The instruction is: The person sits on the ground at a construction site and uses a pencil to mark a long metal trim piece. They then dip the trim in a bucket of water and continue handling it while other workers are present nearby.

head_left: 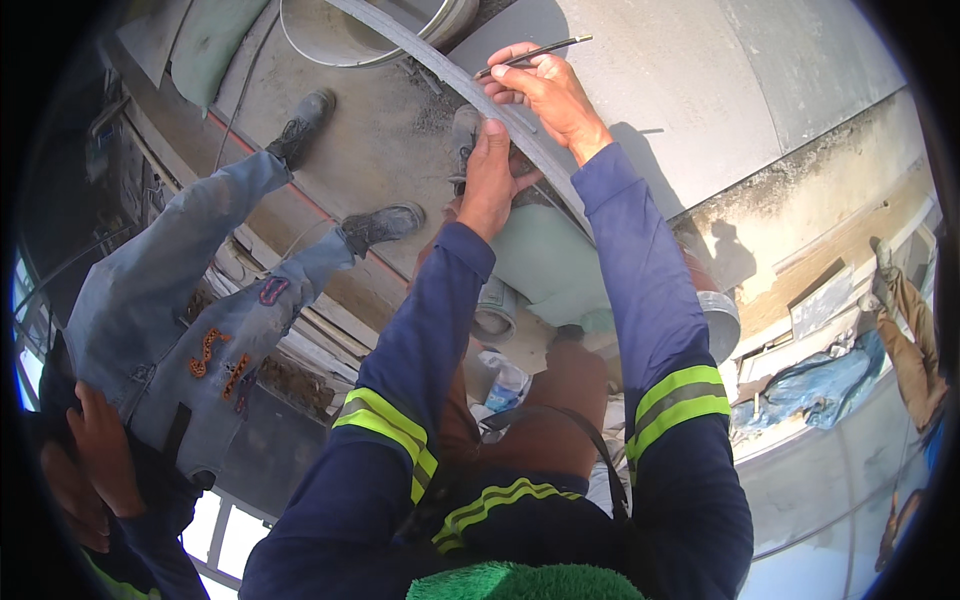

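The right hand [540, 92] pinches a dark pencil [535, 54] between thumb and fingers, at the upper middle of the frame, just over a long grey strip [440, 66]. The left hand [488, 185] has its thumb up against the strip's lower edge and the other fingers spread; how firmly they grip underneath, I cannot tell. The strip runs from the top edge down toward the centre (its bow may owe something to the lens). Beyond it, a grey panel [650, 85] fills the upper right, and a pale bucket [318, 38] stands at the top, left of centre. A co-worker in worn jeans [165, 240] stands at the left. The step in hand looks like measuring or marking the strip; the next move would seem to call for a steady left hand and the pencil's point on the grey surface.
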### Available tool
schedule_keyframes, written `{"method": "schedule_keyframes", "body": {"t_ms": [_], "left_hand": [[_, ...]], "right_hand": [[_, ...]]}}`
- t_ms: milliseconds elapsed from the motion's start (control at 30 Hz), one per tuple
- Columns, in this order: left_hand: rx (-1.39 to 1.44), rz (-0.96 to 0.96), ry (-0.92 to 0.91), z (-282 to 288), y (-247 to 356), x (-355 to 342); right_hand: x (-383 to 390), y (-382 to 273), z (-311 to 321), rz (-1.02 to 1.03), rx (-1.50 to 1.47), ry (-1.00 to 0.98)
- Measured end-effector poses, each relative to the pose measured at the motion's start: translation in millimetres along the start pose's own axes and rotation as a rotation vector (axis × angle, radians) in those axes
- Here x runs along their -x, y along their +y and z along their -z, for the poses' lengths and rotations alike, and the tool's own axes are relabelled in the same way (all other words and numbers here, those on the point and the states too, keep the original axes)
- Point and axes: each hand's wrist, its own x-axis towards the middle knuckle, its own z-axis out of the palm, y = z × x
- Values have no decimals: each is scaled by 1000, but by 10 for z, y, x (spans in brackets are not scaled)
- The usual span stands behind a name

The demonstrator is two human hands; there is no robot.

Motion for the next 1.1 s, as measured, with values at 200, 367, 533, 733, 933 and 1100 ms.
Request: {"method": "schedule_keyframes", "body": {"t_ms": [200,367,533,733,933,1100], "left_hand": [[32,93,31,-37,155,66],[29,81,11,15,156,18],[22,53,19,27,106,-16],[11,50,12,45,55,-40],[-83,-45,-16,-15,56,34],[-97,-39,30,50,-62,-47]], "right_hand": [[-298,-94,-180,-85,132,4],[-302,-97,-200,-48,141,9],[-233,-113,-182,-22,184,10],[-19,20,-39,9,184,42],[350,116,188,2,178,11],[672,198,382,11,188,6]]}}
